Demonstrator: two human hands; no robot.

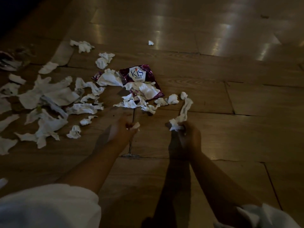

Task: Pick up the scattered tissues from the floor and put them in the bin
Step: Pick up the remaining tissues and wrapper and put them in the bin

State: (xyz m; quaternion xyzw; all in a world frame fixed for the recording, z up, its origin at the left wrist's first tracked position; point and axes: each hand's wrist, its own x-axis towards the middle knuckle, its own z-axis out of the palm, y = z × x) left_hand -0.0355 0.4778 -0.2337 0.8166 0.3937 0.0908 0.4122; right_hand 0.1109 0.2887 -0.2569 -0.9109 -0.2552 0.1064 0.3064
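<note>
We log: right hand [189,135] grips the near end of a twisted tissue strip [185,107], long axis running away from us, free end farthest; left hand [123,128] pinches a small scrap [136,125]. Other tissues [49,96] litter the floor [246,129].

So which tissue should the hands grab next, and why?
Probably the left hand should reach for the torn tissue lying just ahead of it. It holds only a small scrap, while the right hand grips a long strip.
</note>
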